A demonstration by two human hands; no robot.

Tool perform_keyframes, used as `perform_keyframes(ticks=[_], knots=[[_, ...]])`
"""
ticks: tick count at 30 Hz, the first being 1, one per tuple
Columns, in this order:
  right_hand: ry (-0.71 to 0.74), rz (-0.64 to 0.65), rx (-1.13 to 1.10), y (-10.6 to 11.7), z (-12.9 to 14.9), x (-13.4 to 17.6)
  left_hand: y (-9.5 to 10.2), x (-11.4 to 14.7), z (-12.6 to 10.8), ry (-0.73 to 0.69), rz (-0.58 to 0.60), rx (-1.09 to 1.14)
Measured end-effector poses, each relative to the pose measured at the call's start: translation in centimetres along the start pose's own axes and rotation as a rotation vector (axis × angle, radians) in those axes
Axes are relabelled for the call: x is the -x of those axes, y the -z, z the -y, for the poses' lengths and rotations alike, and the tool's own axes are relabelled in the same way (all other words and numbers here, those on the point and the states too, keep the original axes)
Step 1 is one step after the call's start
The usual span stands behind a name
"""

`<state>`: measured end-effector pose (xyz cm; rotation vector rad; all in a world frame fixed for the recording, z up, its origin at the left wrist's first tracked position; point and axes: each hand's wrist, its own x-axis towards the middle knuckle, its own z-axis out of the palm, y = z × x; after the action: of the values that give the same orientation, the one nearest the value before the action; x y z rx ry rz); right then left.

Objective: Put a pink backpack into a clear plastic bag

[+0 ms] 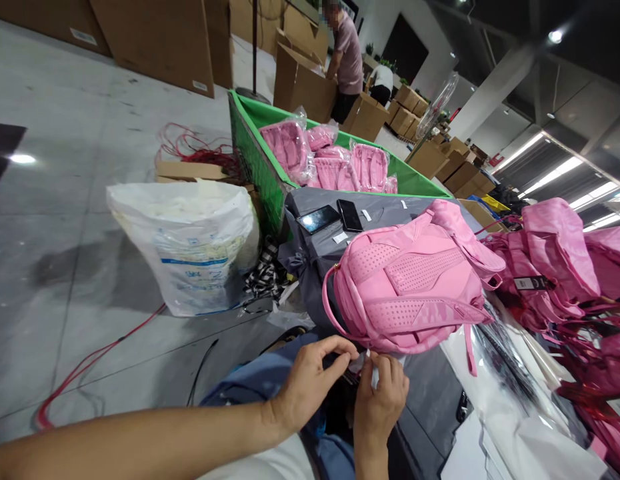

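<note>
A pink backpack [415, 280] lies on the grey-covered table [425, 380], its padded, perforated back panel and straps facing up. Just below its near edge my two hands come close together. My left hand [310, 380] is curled with thumb and forefinger in a pinch; whatever sits between the tips is too small to make out. In my right hand [383, 393], closed fingers pinch a small white slip [369, 354] that looks like a label. Some translucent white material shows behind the fingers, partly hidden.
Two phones [319, 219] and small white labels [340, 237] lie beyond the backpack. A green-rimmed bin [255, 147] holds pink bags in plastic. A white sack [190, 247] stands at left. More pink backpacks [560, 260] pile up right, near plastic sheets [520, 400]. People work among cartons behind.
</note>
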<state>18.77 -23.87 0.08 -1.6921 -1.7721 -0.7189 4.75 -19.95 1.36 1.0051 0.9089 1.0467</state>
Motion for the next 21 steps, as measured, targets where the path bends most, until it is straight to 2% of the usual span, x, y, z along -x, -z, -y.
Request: perform_keyframes(ticks=[2,6,9,12,15,17,19,21], knots=[[-0.071,0.021,-0.095,0.0,-0.2,0.3,-0.3,-0.9,1.8,0.110,0.041,0.219],[-0.291,0.124,-0.403,0.6,-0.9,0.5,-2.4,-2.7,5.3,0.302,0.209,0.645],[-0.510,0.235,-0.625,1.3,-1.3,-0.2,-3.4,-3.1,6.6,0.341,0.267,0.709],[-0.633,0.308,-0.689,1.8,-1.6,-1.0,-3.4,-2.9,6.9,0.325,0.310,0.667],[-0.633,0.314,-0.665,1.6,-1.7,-1.3,-3.1,-2.6,6.7,0.305,0.305,0.646],[-0.583,0.288,-0.611,1.4,-1.7,-1.3,-3.2,-2.4,6.5,0.303,0.293,0.663],[-0.488,0.256,-0.507,1.6,-2.1,-1.0,-3.4,-2.3,6.2,0.300,0.276,0.671],[-0.335,0.289,-0.417,2.2,-3.1,-0.6,-3.5,-2.3,5.9,0.321,0.264,0.659]])
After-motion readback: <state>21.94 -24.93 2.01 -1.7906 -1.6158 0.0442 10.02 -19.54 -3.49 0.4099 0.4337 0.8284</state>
